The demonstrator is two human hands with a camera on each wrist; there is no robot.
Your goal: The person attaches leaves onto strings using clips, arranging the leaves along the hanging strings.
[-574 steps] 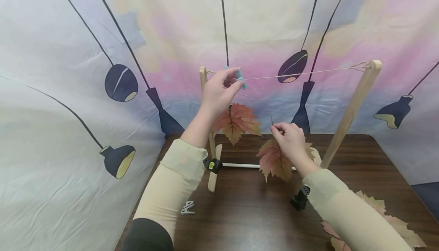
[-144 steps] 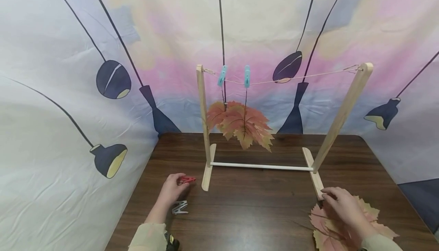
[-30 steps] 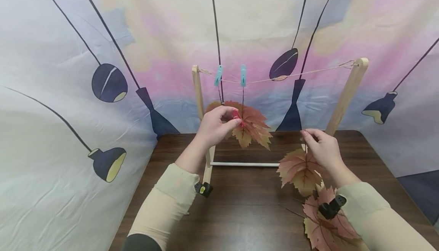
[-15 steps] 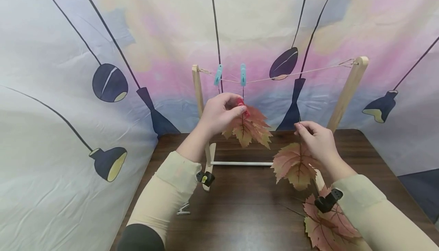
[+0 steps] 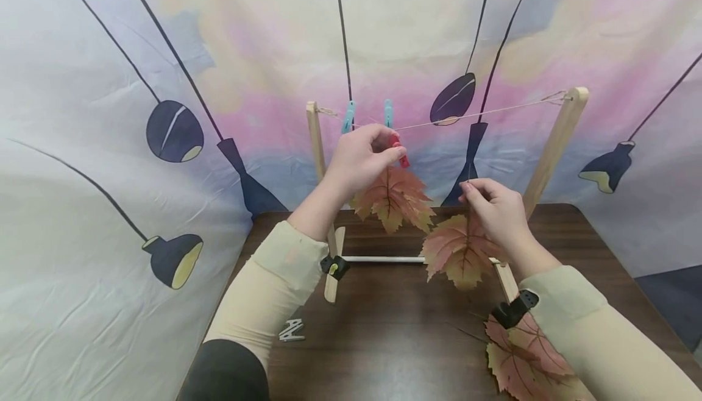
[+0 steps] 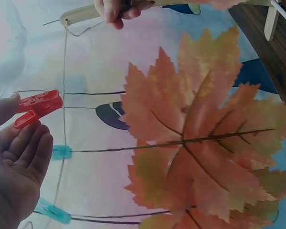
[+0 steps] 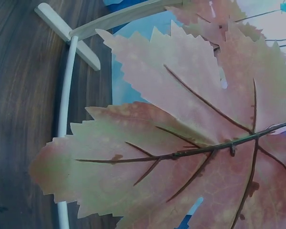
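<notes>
Thumb and fingers of my left hand (image 5: 359, 156) pinch a red clothespin (image 5: 402, 152), just below the string (image 5: 493, 110) in the head view. Its jaws look closed in the left wrist view, with nothing between them. My right hand (image 5: 499, 212) pinches the thin stem of an artificial maple leaf (image 5: 459, 253), which hangs below the fingers. That leaf fills most of the right wrist view. Two light-blue clothespins (image 6: 62, 152) grip the string toward its left end. Orange maple leaves (image 6: 205, 138) hang from them by their stems, partly behind my left hand in the head view.
A wooden stand carries the string between its left post (image 5: 315, 139) and right post (image 5: 556, 148), joined low down by a white rod (image 5: 384, 259). On the dark table (image 5: 384, 340) lie white clothespins (image 5: 292, 330) at left and more maple leaves (image 5: 521, 358) at right.
Since 4.8 seconds ago, the red clothespin and one leaf have left the table in my hands. Over the last second both hands rise; the right also shifts left. Earlier, the second blue clothespin went on.
</notes>
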